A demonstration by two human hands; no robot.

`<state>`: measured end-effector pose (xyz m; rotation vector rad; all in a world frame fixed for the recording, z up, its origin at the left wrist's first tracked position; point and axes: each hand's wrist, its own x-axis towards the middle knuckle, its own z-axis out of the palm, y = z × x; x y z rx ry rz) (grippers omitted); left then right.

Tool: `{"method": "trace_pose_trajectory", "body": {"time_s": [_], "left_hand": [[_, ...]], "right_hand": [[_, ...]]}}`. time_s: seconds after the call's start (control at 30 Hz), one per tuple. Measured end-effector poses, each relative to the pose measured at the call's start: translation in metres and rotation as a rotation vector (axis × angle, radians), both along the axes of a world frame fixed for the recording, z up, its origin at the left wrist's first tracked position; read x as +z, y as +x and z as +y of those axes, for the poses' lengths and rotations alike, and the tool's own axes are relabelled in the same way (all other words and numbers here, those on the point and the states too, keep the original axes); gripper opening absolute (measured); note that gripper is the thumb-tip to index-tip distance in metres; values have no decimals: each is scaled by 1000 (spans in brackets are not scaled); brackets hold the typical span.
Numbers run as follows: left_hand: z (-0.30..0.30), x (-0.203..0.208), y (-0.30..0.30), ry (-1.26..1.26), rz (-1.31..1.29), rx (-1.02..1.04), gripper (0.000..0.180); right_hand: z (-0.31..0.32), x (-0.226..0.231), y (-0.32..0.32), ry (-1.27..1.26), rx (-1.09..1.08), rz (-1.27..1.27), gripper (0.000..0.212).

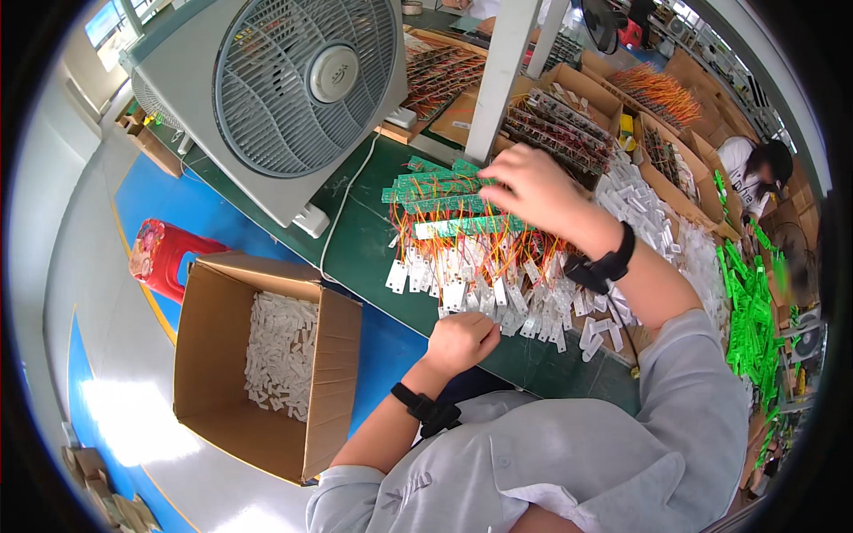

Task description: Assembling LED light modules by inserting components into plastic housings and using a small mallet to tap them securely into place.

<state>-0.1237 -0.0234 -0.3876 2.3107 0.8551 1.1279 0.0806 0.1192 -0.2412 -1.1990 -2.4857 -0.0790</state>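
On the green worktop lies a heap of green circuit board strips with red and orange wires running toward me. White plastic pieces hang at the near ends of those wires. My right hand is over the right ends of the strips, fingers bent and apart, with no held thing showing between them. Close to the worktop's near edge, my left hand is closed beside the nearest white pieces. Whatever its fingers hold is hidden.
A large grey box fan stands at the back left, its white cord crossing the worktop. At left, an open cardboard box holds white pieces. A red stool is behind it. Rightward are white parts, green strips and a person.
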Motion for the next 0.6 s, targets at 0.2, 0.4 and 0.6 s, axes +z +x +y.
{"method": "trace_pose_trajectory", "body": {"time_s": [0.2,0.4,0.6], "left_hand": [[2,-1,3,13,4,9,24],[2,-2,3,34,20,39,25],[0,-2,4,40,28,46,27]], "right_hand": [[-29,-10,-33,15,-63,78,9],[-16,-29,-34,191,-124,-8,21],[-33,-18,-35,120,-138,139,12]]}}
